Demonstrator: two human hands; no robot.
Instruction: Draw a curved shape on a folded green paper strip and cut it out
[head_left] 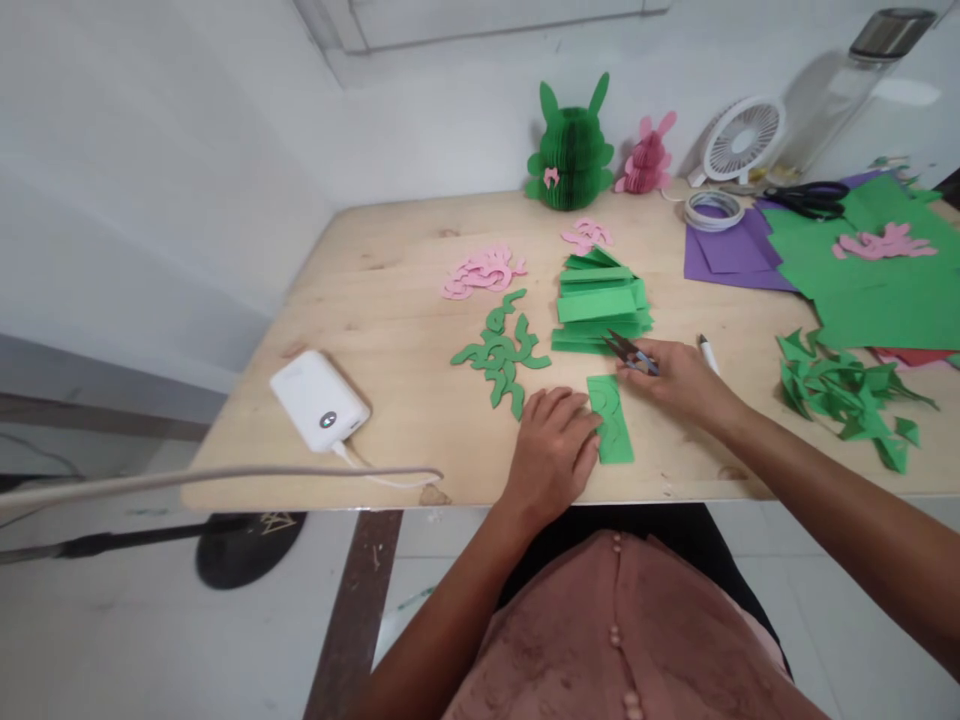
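My left hand (pixel 556 445) rests on the wooden table, its fingertips at the left edge of a small green paper piece (pixel 616 440) with curved lines drawn on it. Small scissors (pixel 631 353) are in my right hand (pixel 671 378), with their blades apart and pointing left, just above that piece. Behind them lies a stack of folded green strips (pixel 600 303). Cut green curved shapes (pixel 501 352) are spread to the left, and pink cut shapes (pixel 484 272) lie beyond those.
A white power bank (pixel 320 400) with a cable sits at the left. Green scraps (pixel 847 390), green sheets (pixel 840 290), a pen (pixel 707 354), tape (pixel 714 211) and black scissors (pixel 810 199) lie right. Paper rabbits (pixel 574 155), a fan (pixel 742 140) and a bottle (pixel 840 100) stand behind.
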